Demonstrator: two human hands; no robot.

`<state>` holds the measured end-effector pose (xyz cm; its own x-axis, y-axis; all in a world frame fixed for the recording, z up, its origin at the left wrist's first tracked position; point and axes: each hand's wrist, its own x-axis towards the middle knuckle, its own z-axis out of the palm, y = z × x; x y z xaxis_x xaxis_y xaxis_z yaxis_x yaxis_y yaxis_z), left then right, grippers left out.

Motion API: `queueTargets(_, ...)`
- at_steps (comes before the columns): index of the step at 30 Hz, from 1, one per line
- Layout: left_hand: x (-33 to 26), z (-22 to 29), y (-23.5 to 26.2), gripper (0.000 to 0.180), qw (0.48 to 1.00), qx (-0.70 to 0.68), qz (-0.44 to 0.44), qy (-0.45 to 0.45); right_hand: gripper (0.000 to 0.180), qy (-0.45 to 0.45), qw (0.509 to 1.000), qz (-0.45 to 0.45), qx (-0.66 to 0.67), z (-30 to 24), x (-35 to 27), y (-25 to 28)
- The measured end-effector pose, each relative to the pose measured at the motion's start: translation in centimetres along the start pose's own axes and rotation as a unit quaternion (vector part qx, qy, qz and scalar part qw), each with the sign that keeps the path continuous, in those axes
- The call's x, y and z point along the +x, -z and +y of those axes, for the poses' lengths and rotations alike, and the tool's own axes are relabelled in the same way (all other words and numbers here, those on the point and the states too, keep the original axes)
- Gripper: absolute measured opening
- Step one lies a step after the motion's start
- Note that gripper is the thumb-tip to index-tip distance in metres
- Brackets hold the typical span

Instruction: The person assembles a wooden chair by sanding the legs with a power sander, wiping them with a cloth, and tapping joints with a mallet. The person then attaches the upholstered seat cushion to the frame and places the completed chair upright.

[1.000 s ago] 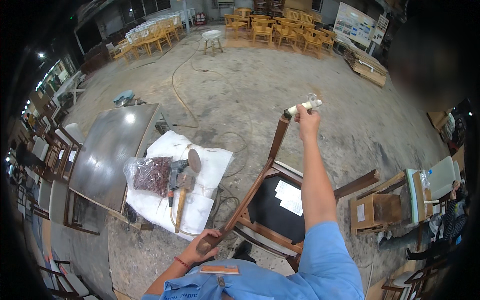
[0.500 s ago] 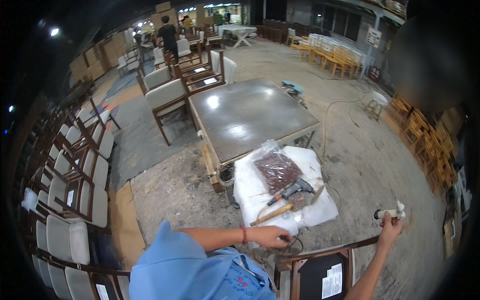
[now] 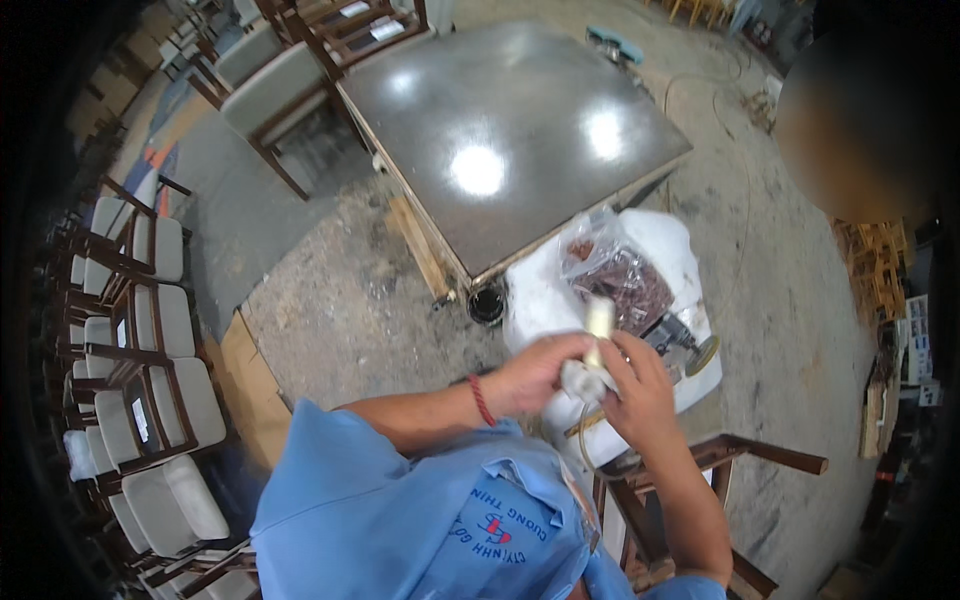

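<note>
In front of my chest, both hands meet at a small cream-coloured bottle-like cylinder, blurred by motion. A crumpled white piece is at its lower end; whether it is cloth or part of the cylinder I cannot tell. My left hand pinches beside the cylinder from the left. On the right side, the fingers of my right hand close around it and the white piece. Beneath my hands lies a white padded sheet, bearing a clear bag of reddish-brown pieces and a power tool with a round disc.
A dark-topped table stands ahead, with a black round container by its near corner. Upturned wooden chair legs rise at my lower right. Stacked upholstered chairs line the left side. A hose trails across the floor at right.
My right hand has come in from the far right with the cylinder and met my left hand over the sheet. The view has tilted down. The chair at lower right now shows its legs.
</note>
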<state>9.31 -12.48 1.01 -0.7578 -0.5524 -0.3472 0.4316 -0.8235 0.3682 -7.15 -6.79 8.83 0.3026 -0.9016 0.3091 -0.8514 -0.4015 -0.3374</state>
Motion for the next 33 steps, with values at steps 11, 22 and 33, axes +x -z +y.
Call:
queueTargets(11,0.7,7.3,19.9,0.034,0.576,0.735,0.307,-0.182,0.038,-0.573,0.808,0.008,0.137,2.5,-11.2,-11.8)
queueTargets(22,2.6,7.3,21.2,0.03,0.558,0.755,0.333,-0.088,0.048,-0.651,0.748,0.063,0.115,4.6,-16.2,-16.8)
queueTargets(33,3.2,8.0,20.8,0.033,0.554,0.761,0.329,-0.081,0.046,-0.705,0.698,0.066,0.108,6.0,-15.3,-18.3)
